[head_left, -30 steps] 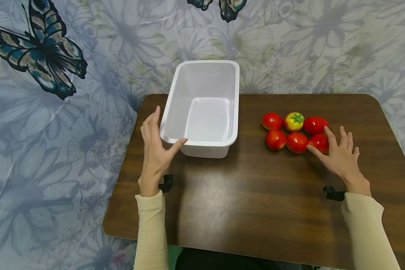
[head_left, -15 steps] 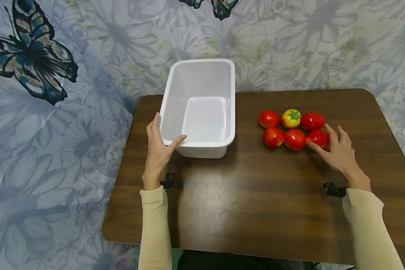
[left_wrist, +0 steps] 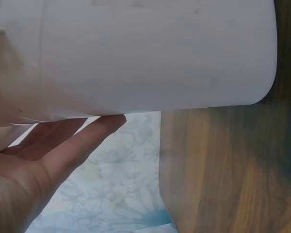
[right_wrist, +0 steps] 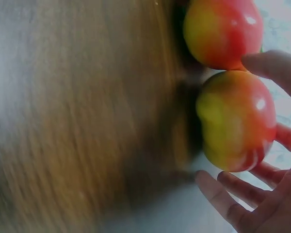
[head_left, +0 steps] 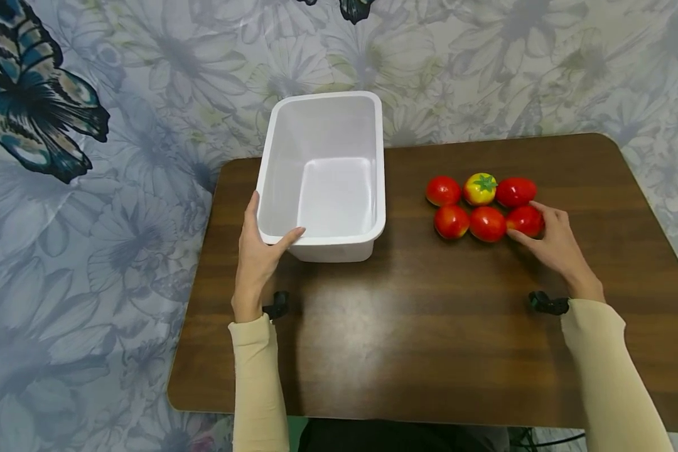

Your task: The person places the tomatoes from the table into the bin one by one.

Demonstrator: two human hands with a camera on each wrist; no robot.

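Observation:
A deep white plastic tub (head_left: pixel 339 240) stands at the table's back left with nothing inside. My left hand (head_left: pixel 255 263) holds its near left corner, thumb over the front rim and fingers along the outer side wall. In the left wrist view the fingertips (left_wrist: pixel 117 121) lie against that wall. Several glossy tomatoes stand in two rows at the right. My right hand (head_left: pixel 559 248) holds the near right red tomato (head_left: pixel 524 221) between thumb and fingers. The right wrist view shows this tomato (right_wrist: pixel 235 121) yellowish underneath, with the thumb (right_wrist: pixel 269 65) at its top.
Beside it sit two red tomatoes (head_left: pixel 488 224). Behind are a red one (head_left: pixel 443 190), a yellow one with a green calyx (head_left: pixel 479 189) and an oblong red one (head_left: pixel 516 191). The brown wooden table (head_left: pixel 418 339) borders a flower-patterned wall covering (head_left: pixel 457 81).
My right hand has closed in around the near right tomato. My left hand has come in against the tub's corner. The head view has shifted slightly; tub and tomatoes keep their places.

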